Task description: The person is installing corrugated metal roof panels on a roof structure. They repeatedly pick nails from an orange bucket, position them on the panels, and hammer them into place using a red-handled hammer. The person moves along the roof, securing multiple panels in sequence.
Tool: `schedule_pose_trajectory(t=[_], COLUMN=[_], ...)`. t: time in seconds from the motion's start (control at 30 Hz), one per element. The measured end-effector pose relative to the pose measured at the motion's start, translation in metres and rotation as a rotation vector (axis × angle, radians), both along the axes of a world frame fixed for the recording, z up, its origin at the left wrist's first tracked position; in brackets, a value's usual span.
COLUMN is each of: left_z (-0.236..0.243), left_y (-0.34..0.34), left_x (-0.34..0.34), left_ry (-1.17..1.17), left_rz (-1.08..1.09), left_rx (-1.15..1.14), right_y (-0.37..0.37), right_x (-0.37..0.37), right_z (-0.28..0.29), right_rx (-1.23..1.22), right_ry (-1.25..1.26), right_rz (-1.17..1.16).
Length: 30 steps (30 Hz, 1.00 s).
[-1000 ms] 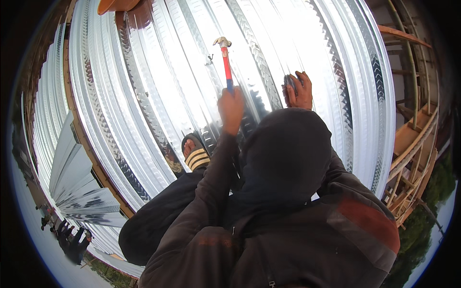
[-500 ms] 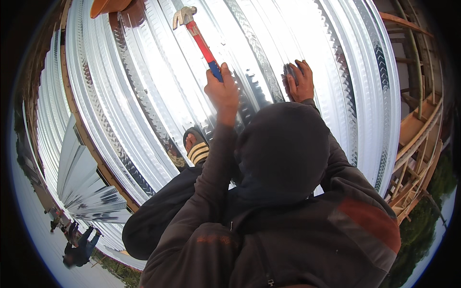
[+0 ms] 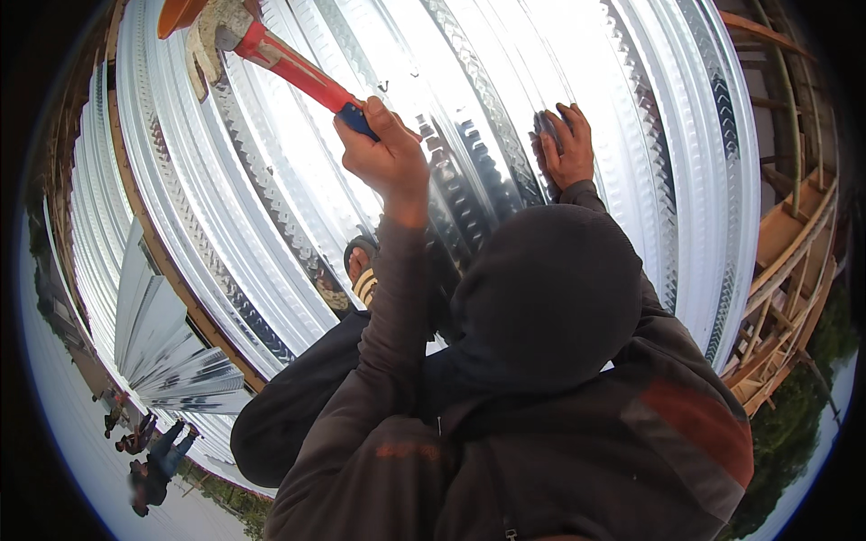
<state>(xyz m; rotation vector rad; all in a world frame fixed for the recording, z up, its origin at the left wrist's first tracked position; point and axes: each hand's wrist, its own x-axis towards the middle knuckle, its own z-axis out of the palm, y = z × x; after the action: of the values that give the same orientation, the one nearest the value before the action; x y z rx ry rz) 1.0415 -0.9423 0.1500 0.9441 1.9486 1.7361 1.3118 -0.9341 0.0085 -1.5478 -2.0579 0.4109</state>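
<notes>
My left hand [image 3: 390, 160] is closed around the blue grip of a claw hammer [image 3: 298, 74] with a red handle. The hammer is raised above the shiny ribbed metal sheet [image 3: 280, 167], its worn claw head toward the upper left. My right hand [image 3: 568, 149] rests on the sheet, fingers bent and apart over a rib. The sheet mirrors the fingers darkly, and nothing held shows there. Two small dark bits [image 3: 383, 87] stick up from the sheet between the hands. My sandalled foot [image 3: 361, 266] is on the sheet below my left hand.
An orange-brown container [image 3: 179, 16] sits at the upper left. Wooden framing [image 3: 794, 243] lies beyond the sheet's right edge. A wooden strip [image 3: 171, 270] borders the left edge, with fanned metal sheets [image 3: 176, 347] past it. Several people [image 3: 153, 469] are far off at the lower left.
My left hand has lifted the hammer toward the upper left, so its head now looks larger. My right hand has stayed on the sheet, with only a slight shift.
</notes>
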Motion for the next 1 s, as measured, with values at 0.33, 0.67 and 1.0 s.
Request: schedule_pose_trajectory(t=[0.33, 0.67, 1.0], left_z=[-0.054, -0.094, -0.090], left_y=[-0.022, -0.040, -0.049], left_x=[-0.001, 0.020, 0.006], left_ry=[-0.024, 0.142, 0.356], left_rz=[-0.035, -0.172, -0.150], left_rx=[-0.502, -0.650, -0.887], right_y=[-0.004, -0.001, -0.005], right_x=[-0.002, 0.000, -0.006], right_z=[0.001, -0.001, 0.012], right_rx=[-0.035, -0.003, -0.026], right_ry=[0.033, -0.012, 0.041], right_rz=[0.004, 0.017, 0.019])
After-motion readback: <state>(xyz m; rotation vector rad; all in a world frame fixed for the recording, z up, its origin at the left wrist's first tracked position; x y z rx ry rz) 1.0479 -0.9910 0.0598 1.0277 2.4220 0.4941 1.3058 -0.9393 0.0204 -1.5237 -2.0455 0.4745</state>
